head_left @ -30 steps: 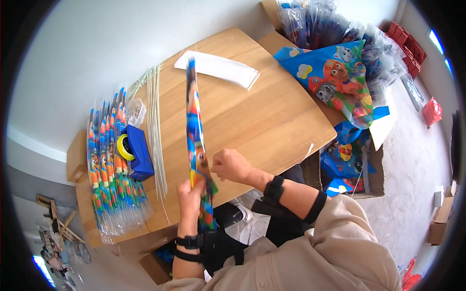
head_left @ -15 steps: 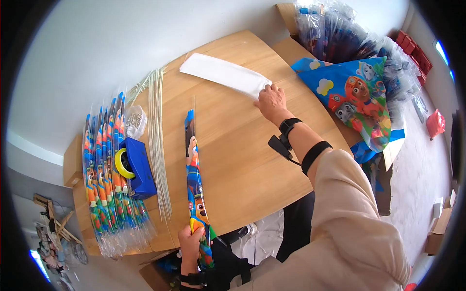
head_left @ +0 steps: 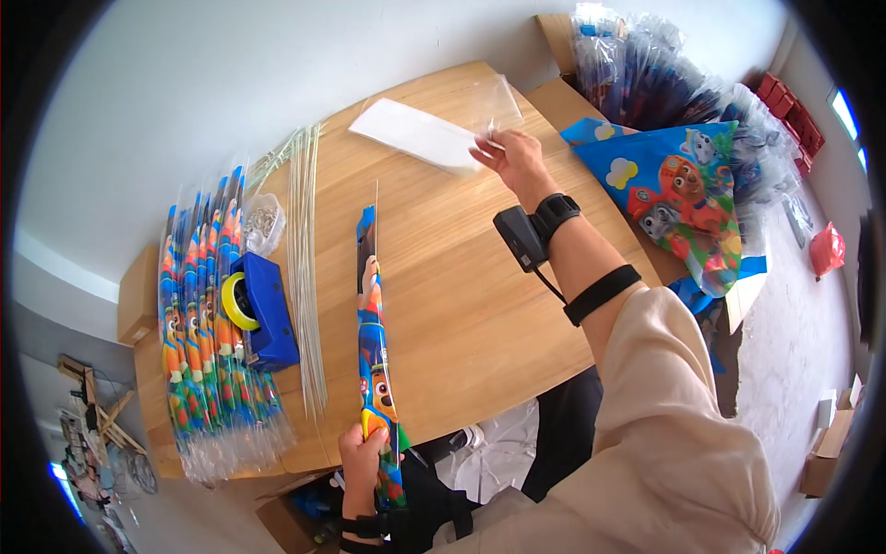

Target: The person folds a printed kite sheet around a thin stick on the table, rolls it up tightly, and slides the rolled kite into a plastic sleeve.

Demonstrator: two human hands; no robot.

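My left hand (head_left: pixel 362 454) is closed round the lower part of a rolled-up kite (head_left: pixel 373 342) with a colourful cartoon-dog print. The kite stands out over the table's front edge, and a thin rod tip sticks out of its top. Farther back, my right hand (head_left: pixel 513 162) pinches a clear plastic bag (head_left: pixel 501 103), part of which rises behind the fingers. Beneath that hand lies a flat stack of whitish plastic bags (head_left: pixel 411 134). The far end of the lifted bag is hard to make out.
On the left of the wooden table (head_left: pixel 461 305) lie several bagged kites (head_left: pixel 198 323), a blue tape dispenser (head_left: pixel 272 319), a small plastic tub (head_left: pixel 264 224) and thin rods (head_left: pixel 303 277). At the right, a printed kite sheet (head_left: pixel 669 194) hangs over a box, near more bagged kites (head_left: pixel 637 78).
My right hand has risen slightly from the end of the stack, turning at the wrist, and now lifts a clear bag. The left hand keeps its hold on the kite.
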